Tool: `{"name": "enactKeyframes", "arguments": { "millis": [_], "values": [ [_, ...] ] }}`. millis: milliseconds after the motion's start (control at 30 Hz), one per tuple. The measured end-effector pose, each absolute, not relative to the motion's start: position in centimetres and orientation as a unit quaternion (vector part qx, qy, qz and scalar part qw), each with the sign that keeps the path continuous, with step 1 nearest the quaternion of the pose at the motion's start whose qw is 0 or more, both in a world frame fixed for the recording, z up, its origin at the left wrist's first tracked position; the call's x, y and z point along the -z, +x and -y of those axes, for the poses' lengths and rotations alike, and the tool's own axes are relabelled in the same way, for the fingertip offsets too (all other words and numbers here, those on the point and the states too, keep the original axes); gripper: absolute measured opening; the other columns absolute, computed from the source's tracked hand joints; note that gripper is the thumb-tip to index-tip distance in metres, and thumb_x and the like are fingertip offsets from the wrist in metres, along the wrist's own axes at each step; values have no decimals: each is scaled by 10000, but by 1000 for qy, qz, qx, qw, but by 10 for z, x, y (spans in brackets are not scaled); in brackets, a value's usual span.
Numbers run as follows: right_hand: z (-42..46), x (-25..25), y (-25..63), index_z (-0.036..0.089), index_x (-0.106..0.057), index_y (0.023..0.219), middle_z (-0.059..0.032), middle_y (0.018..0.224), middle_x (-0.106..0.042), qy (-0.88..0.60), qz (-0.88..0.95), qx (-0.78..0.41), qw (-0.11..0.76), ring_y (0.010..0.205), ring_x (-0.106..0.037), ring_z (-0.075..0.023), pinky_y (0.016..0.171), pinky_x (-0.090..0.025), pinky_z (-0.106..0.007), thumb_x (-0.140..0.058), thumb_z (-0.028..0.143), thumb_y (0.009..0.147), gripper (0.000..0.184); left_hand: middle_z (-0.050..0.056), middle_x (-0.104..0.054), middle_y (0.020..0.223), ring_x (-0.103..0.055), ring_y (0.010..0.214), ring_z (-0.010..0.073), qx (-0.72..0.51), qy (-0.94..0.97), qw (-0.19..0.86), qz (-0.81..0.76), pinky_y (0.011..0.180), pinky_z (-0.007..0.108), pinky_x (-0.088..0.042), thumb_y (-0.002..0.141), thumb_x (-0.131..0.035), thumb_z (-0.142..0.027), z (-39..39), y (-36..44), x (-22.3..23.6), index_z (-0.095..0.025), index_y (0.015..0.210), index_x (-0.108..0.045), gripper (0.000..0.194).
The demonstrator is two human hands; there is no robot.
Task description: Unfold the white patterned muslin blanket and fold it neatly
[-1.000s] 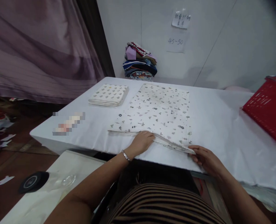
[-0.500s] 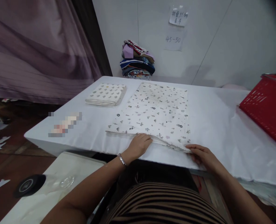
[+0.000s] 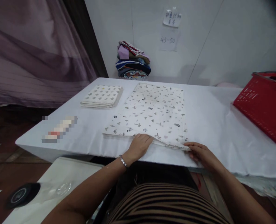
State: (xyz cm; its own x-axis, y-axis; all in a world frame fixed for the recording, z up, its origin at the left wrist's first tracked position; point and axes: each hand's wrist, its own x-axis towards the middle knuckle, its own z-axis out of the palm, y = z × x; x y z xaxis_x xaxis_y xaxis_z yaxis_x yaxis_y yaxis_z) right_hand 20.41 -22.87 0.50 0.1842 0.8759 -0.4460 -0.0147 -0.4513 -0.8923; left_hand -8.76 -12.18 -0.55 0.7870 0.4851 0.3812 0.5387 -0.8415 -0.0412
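Note:
A white cloth [image 3: 152,109] with small grey plant and animal prints lies folded in layers on the white-covered table [image 3: 212,124]. Its near edge is slightly raised and wavy on the right side. My left hand [image 3: 140,145], a bracelet on its wrist, closes over the middle of that edge; the fingertips are partly hidden. At the near right corner, my right hand [image 3: 200,153] pinches the cloth between thumb and fingers. Left of this cloth sits a neatly folded cream cloth [image 3: 102,95] with grey leaf-like prints.
A red plastic basket [image 3: 264,105] stands at the right. Stacked folded fabrics [image 3: 133,62] rise behind the table by the wall. A blurred-out item [image 3: 59,129] lies near the left edge. Below left is a white surface [image 3: 58,174] bearing a dark round object [image 3: 23,194].
The view has shifted slightly, so the table and everything on it appear a little further left. Both hands keep the same places on the cloth's near edge.

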Motion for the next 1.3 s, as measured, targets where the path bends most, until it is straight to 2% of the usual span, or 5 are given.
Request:
{"name": "enactKeyframes", "arguments": {
  "millis": [267,500,967,1200,1300],
  "values": [
    [222,-10,200,169,-624,909,-10,658,-566,-586,269,-592,483,468,-426,-70,369,-216,-186,-633,402,710,307,33,-591,833,-502,825,168,164,-961,105,195,723,319,-363,883,-437,-104,116,-70,4,-169,841,-558,144],
    [220,-11,196,160,-617,895,4,601,-534,-611,270,-574,474,449,-395,-64,375,-201,-190,-608,511,740,384,47,-571,1183,-460,1125,190,258,-946,106,167,979,408,-340,869,-449,-77,111,-67,4,-186,878,-583,173],
    [219,-9,192,169,-574,730,62,481,-436,-634,296,-541,466,411,-328,-49,388,-176,-202,-668,470,689,318,31,-620,876,-528,891,166,271,-932,-58,233,837,354,-400,838,-481,-134,107,-70,-5,-179,831,-541,76],
    [219,-7,192,174,-588,727,64,471,-433,-656,307,-524,448,403,-342,-54,387,-194,-206,-661,450,678,290,18,-612,808,-532,829,159,253,-938,-45,233,862,362,-393,849,-460,-146,107,-73,-1,-184,839,-541,90],
    [219,-8,192,176,-599,750,61,482,-439,-659,313,-521,444,411,-350,-56,389,-205,-203,-648,448,691,283,30,-628,875,-537,889,166,254,-940,-33,226,874,367,-389,850,-463,-144,107,-73,-2,-182,861,-550,96]
  ]
}}
